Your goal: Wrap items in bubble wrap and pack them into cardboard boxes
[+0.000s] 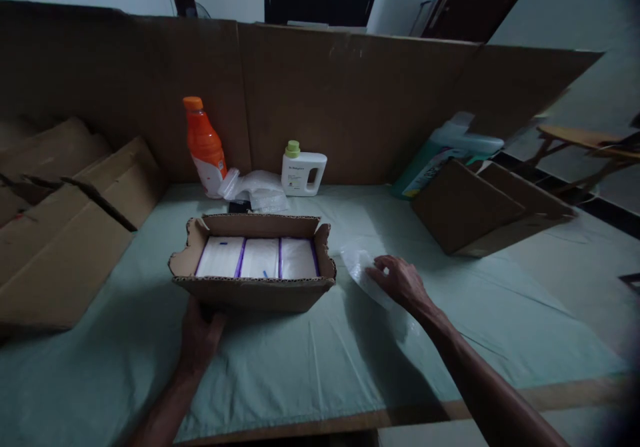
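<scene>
Open cardboard box (255, 295) is at centre of frame, three white packs (260, 260) with purple edges set in a row inside. Left grip (200, 333), lower left of centre, is partly closed on the box's lower front edge; some fingers are hidden. Right grip (397, 280), right of centre, is nearly closed, fingertips pinching clear plastic film (356, 265) over the cloth-covered tabletop (300, 373). White bottle (297, 175) stands upper centre.

2 hands: left hand (201, 335), right hand (400, 281). 1 open box (253, 295) ctr, w/ 3 packs (260, 257). 3 bottles up top: orange bottle (205, 143), white bottle (296, 173), blue bottle (429, 157). 2 pcs plastic: crumpled plastic (263, 187) upper ctr, plastic sheet (357, 267) R of ctr. 1 tilted box (465, 213) R; stacked cardboard (65, 253) L, qty unclear.
</scene>
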Demonstrator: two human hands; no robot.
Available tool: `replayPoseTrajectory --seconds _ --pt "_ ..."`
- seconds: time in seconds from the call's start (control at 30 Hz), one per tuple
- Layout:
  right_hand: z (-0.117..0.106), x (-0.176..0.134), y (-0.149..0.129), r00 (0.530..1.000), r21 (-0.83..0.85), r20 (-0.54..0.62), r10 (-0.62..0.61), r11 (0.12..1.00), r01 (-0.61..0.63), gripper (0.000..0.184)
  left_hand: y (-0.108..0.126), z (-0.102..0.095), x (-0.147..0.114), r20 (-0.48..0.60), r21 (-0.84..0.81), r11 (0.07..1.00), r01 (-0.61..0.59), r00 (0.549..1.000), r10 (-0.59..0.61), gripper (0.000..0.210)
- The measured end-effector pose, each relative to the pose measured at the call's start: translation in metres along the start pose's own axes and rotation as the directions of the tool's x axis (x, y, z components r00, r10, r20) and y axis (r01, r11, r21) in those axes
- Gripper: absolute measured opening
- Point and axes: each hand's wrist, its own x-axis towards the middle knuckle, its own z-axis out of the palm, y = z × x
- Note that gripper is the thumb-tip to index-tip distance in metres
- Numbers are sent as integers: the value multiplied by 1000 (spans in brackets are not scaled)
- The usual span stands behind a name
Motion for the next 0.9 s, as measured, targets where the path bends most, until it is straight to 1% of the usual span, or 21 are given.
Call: replayPoseTrajectory --seconds 0.03,0.1,0.13,0.17,0.2,0.23,0.3,0.33,0.4,0.47,0.57,0.67,0.77,0.83,0.9 --pt "-2 -7 5 999 -19 -19 43 999 -43 23 1 0 0 -1 -7 1000 -4 1000 4 56" --pt "-6 -19 9 988 -29 -133 73 997 -78 30 3 1 0 2 -23 1000 -16 1000 16 53" --pt "-7 -24 7 976 -6 -212 55 998 -57 37 4 1 0 5 -34 999 -24 1000 24 52" --pt "-8 -29 1 960 43 -279 15 999 -3 43 5 2 0 9 -45 999 -30 999 31 51" --pt "-8 -34 -9 948 119 -316 -40 990 82 48 5 2 0 15 -54 998 -35 999 36 52" --pt "-8 -39 -22 941 215 -321 -109 959 185 50 5 2 1 20 -64 997 -39 999 41 54" --pt "-4 -48 -55 924 415 -272 -268 834 364 56 4 2 2 24 -69 997 -42 999 44 57" --pt "-1 -53 -72 912 500 -234 -337 763 410 59 4 2 2 22 -65 997 -41 999 43 58" --pt "5 -58 -104 892 620 -175 -416 657 429 64 3 1 1 18 -56 998 -40 999 41 58" --pt "10 -59 -126 896 688 -170 -410 601 406 60 5 0 -1 31 -61 997 -51 998 53 57" --pt "14 -53 -138 913 727 -224 -340 566 389 49 12 0 -3 65 -78 996 -52 996 57 60" --pt "14 -42 -136 919 718 -251 -303 579 387 42 22 4 5 109 -79 997 -25 993 34 65" --pt "12 -28 -132 942 725 -227 -249 602 334 39 30 16 25 166 -90 994 -56 984 70 67" --pt "12 -19 -130 956 749 -204 -210 595 291 44 32 26 41 184 -105 991 -82 978 100 69" --pt "14 -11 -128 961 774 -187 -203 571 271 51 32 36 51 194 -99 991 -95 975 113 72"
